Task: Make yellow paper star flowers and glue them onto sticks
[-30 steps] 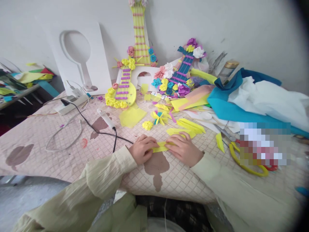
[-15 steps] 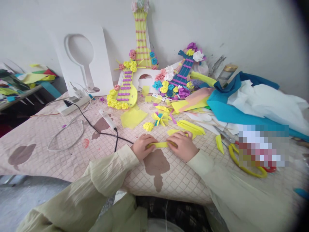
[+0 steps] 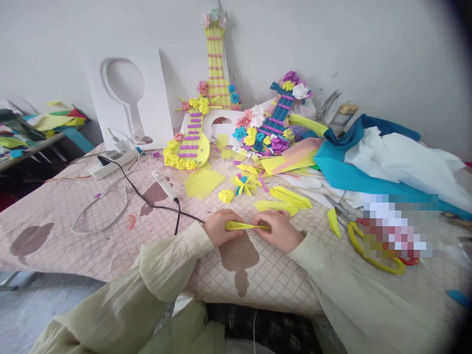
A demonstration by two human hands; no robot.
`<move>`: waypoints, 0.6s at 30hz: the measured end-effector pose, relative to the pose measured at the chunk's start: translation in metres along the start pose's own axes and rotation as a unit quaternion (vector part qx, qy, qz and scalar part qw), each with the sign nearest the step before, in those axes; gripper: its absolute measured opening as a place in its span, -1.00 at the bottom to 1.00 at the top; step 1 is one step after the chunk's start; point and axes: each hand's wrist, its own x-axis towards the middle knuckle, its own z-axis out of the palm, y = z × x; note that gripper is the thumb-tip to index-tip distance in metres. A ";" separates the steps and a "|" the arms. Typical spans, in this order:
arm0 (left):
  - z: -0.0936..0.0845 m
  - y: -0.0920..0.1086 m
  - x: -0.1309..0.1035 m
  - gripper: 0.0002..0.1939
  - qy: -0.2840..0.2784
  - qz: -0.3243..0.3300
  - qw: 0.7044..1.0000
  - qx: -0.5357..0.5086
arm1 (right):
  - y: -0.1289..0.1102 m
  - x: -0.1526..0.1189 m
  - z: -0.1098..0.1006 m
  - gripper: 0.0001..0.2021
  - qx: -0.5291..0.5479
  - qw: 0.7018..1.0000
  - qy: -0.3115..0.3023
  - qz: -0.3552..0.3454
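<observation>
A narrow yellow paper strip (image 3: 239, 225) stretches between my two hands, twisted and pinched thin toward its right part. My left hand (image 3: 222, 227) is closed on the strip's left end. On the other end, my right hand (image 3: 279, 230) pinches with thumb and fingers. Both hands are low over the tablecloth, just above a brown leaf print (image 3: 239, 253). Beyond them lie a yellow paper rosette (image 3: 226, 196), a yellow and blue ribbon-like piece (image 3: 243, 185) and folded yellow strips (image 3: 291, 196).
Yellow-handled scissors (image 3: 376, 253) lie at right, partly under a blurred patch. A white corded tool (image 3: 164, 185) and its black cable are at left, near a power strip (image 3: 114, 163). Decorated paper guitars (image 3: 193, 135) and a white cut-out board (image 3: 157, 98) stand against the wall. Blue fabric (image 3: 339, 167) lies at right.
The strip was flat between my hands; now it is twisted near the right hand. My right hand has turned and closed into a pinch. The view has shifted slightly.
</observation>
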 end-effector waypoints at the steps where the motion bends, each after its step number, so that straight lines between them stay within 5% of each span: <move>1: 0.001 0.001 0.000 -0.75 0.002 0.002 1.000 -0.005 | -0.001 -0.002 0.000 -0.97 0.007 1.000 -0.001 -0.005; 8: 0.002 0.017 -0.001 -0.73 -0.008 -0.022 0.999 -0.044 | 0.000 -0.008 0.004 -0.88 0.073 0.993 0.032 -0.088; 18: 0.000 0.014 -0.002 -0.71 -0.054 -0.074 0.979 -0.183 | 0.006 -0.017 -0.008 -0.82 0.113 0.991 -0.001 -0.075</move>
